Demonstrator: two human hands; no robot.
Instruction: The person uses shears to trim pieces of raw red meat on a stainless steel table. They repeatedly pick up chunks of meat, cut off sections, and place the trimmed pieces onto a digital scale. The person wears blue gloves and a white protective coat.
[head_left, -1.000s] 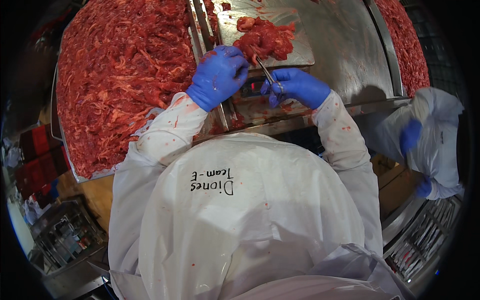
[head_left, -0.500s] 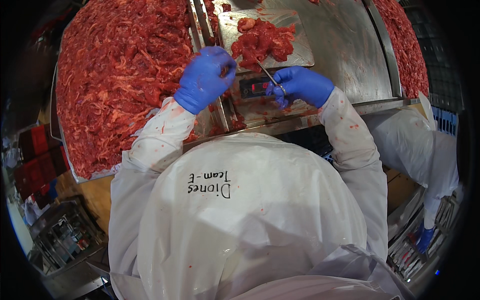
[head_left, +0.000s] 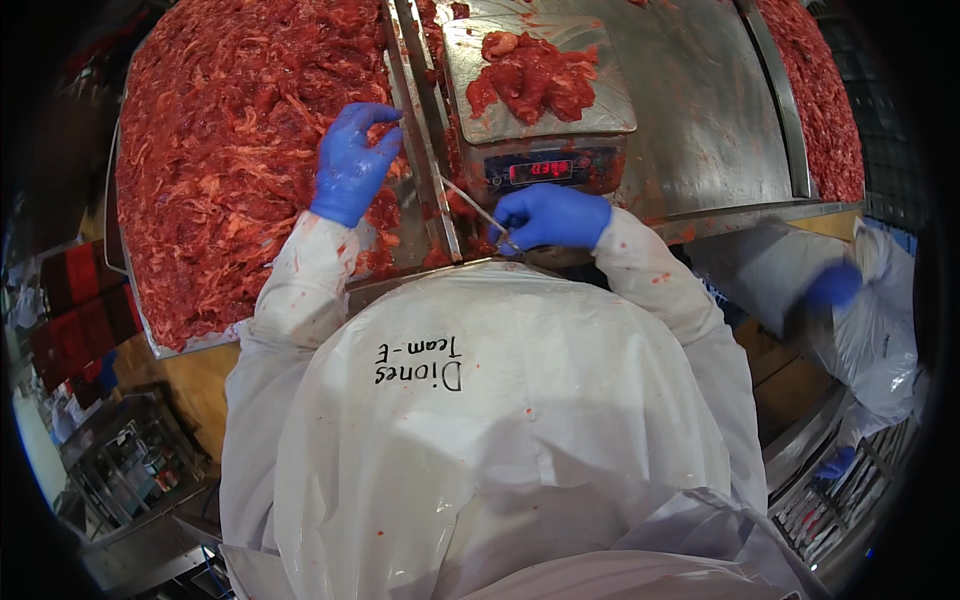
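My right hand (head_left: 553, 217), in a blue glove, is closed around a long thin metal tool (head_left: 468, 198) with a ring handle, like scissors or forceps. Its tip points up and left toward the metal rail, in front of the scale. My left hand (head_left: 355, 163), gloved in blue too, hovers at the right edge of a large heap of raw red meat strips (head_left: 230, 150). Fingers and thumb are apart, with nothing visible between them. A cluster of meat pieces (head_left: 540, 80) lies on the steel scale platform (head_left: 610, 118), beyond my right hand.
A raised metal rail (head_left: 425, 140) divides the heap from the scale. The scale's lit red display (head_left: 541, 171) faces me. Right of it runs a steel worktop (head_left: 700, 120), with another meat heap (head_left: 812, 90) beyond. A co-worker's gloved hand (head_left: 832, 286) and white sleeve are at the right.
My left hand has moved left and its fingers have spread. My right hand has drawn toward me and left, taking the tool's tip away from the meat on the scale.
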